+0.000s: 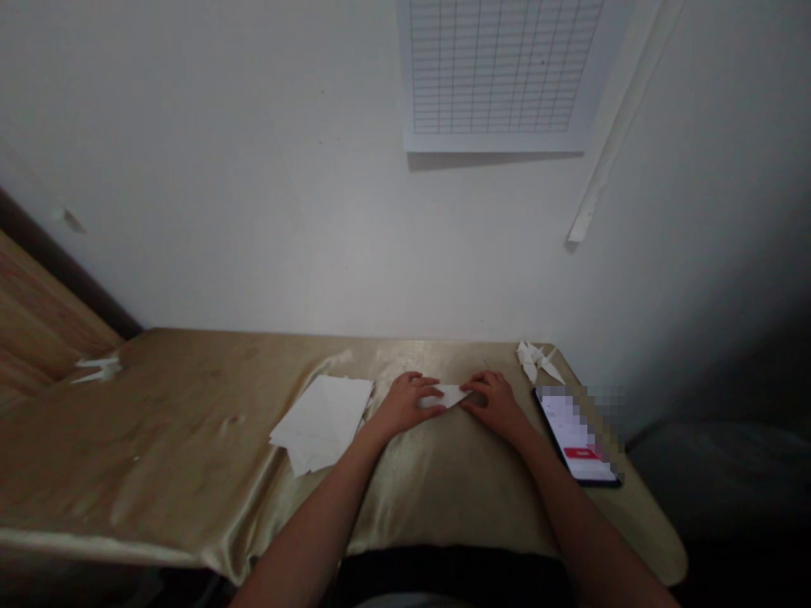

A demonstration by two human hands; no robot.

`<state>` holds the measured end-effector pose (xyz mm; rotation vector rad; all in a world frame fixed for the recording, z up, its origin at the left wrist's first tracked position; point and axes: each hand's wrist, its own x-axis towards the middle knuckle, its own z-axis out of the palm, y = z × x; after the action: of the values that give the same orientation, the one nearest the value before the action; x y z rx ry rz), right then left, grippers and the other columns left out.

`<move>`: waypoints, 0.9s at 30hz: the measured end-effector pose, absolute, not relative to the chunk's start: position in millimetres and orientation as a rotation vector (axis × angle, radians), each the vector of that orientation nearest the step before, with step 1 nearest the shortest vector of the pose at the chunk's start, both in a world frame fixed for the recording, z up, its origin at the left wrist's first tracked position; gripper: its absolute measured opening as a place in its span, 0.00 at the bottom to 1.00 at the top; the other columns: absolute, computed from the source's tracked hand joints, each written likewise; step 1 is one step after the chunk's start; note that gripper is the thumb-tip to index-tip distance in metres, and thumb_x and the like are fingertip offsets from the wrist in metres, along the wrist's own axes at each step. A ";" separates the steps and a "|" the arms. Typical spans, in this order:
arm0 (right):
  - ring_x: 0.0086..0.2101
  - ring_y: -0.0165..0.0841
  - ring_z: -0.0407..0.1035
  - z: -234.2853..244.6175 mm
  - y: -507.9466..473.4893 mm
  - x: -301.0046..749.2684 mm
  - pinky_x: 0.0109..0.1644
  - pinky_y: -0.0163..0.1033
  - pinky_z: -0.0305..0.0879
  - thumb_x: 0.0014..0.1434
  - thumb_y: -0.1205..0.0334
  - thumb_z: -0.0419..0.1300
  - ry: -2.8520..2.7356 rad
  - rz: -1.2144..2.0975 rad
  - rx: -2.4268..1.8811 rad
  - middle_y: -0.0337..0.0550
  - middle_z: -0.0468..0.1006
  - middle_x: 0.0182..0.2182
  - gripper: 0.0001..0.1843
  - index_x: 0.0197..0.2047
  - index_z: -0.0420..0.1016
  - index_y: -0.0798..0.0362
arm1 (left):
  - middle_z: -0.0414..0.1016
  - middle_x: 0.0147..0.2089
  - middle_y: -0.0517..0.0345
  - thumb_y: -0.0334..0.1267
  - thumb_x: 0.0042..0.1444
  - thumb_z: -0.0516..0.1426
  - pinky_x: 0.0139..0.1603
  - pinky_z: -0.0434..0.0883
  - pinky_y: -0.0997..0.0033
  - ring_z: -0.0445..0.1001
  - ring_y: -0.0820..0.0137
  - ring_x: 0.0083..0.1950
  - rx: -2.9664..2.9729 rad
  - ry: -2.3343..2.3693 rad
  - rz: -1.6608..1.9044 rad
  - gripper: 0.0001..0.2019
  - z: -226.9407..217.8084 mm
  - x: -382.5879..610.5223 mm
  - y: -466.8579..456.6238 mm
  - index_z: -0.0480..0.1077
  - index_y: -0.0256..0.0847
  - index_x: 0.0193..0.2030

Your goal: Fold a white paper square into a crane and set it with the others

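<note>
A small white piece of folded paper [451, 394] lies low over the tabletop between my two hands. My left hand [409, 403] grips its left end, thumb at the near edge and fingers curled over the far side. At the right end, my right hand [494, 400] pinches the paper between thumb and fingers. My fingers cover both ends, so the full shape of the fold is hidden. To the left of my left hand sits a stack of white paper sheets [326, 418], its edges uneven.
A gold satin cloth [469, 481] covers the table. A lit phone [570, 439] lies right of my right hand, with folded paper cranes [537, 361] behind it. More folded white paper [98, 368] is at the far left. A wall with a gridded sheet [500, 76] rises behind.
</note>
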<state>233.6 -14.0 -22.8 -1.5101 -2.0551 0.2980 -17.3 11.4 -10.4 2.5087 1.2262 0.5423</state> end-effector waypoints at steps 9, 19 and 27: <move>0.47 0.38 0.70 -21.3 -9.7 235.3 0.56 0.44 0.62 0.65 0.60 0.59 -2.003 0.242 -1.460 0.46 0.80 0.43 0.11 0.44 0.83 0.49 | 0.79 0.59 0.55 0.52 0.64 0.58 0.67 0.65 0.57 0.73 0.62 0.61 2.393 1.212 0.740 0.16 -9.8 -16.0 15.0 0.81 0.48 0.50; 0.46 0.39 0.70 -25.5 -4.4 238.6 0.55 0.45 0.63 0.64 0.63 0.58 -1.856 0.408 -1.524 0.48 0.81 0.41 0.14 0.50 0.81 0.52 | 0.77 0.53 0.50 0.38 0.58 0.63 0.63 0.69 0.57 0.72 0.60 0.57 2.258 1.452 0.943 0.06 -10.9 -17.5 20.6 0.74 0.40 0.32; 0.52 0.44 0.63 -28.3 -9.2 234.0 0.59 0.48 0.59 0.65 0.64 0.57 -2.051 0.248 -1.627 0.51 0.77 0.47 0.19 0.57 0.79 0.49 | 0.66 0.68 0.46 0.35 0.52 0.67 0.69 0.62 0.52 0.63 0.55 0.68 2.343 1.485 0.809 0.37 -16.5 -14.8 18.4 0.62 0.43 0.68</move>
<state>234.0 -9.2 -28.3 -1.6274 -2.0509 0.2482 -14.8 18.4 -16.5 2.3429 1.4851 0.8095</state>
